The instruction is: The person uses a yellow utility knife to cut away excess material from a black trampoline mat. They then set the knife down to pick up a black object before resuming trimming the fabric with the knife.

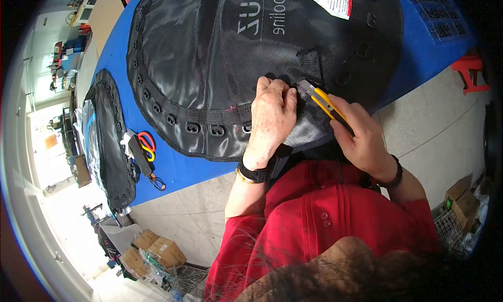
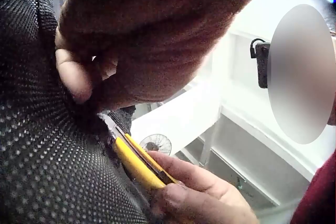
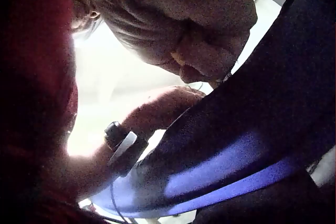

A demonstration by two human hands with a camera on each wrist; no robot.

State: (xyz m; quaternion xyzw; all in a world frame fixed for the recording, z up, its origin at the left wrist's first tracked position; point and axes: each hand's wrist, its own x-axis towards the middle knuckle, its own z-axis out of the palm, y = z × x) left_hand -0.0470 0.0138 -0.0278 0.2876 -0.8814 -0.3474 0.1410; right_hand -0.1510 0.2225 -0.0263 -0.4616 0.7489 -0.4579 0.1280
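A large black mesh trampoline mat (image 1: pixel 225 66) lies in front of the person, with a webbing band and a row of black rings (image 1: pixel 217 130) along its edge. The left hand (image 1: pixel 273 112) pinches the mat's fabric near that band, its fingers curled. In the right hand (image 1: pixel 362 140) is a yellow utility knife (image 1: pixel 329 106), gripped by its handle. Its blade (image 1: pixel 306 86) is out and meets the fabric just right of the left fingers. The left wrist view shows the blade tip (image 2: pixel 106 120) close below the left fingertips. A loose webbing flap (image 1: pixel 311 66) stands just beyond the knife.
A blue table (image 1: pixel 173 168) lies under the mat. To the left are a smaller black mat (image 1: pixel 112 145) and scissors with red and yellow handles (image 1: pixel 147 145). Trays of small black parts (image 1: pixel 437 14) sit at the far right. A red stool (image 1: pixel 470 74) stands beyond the table.
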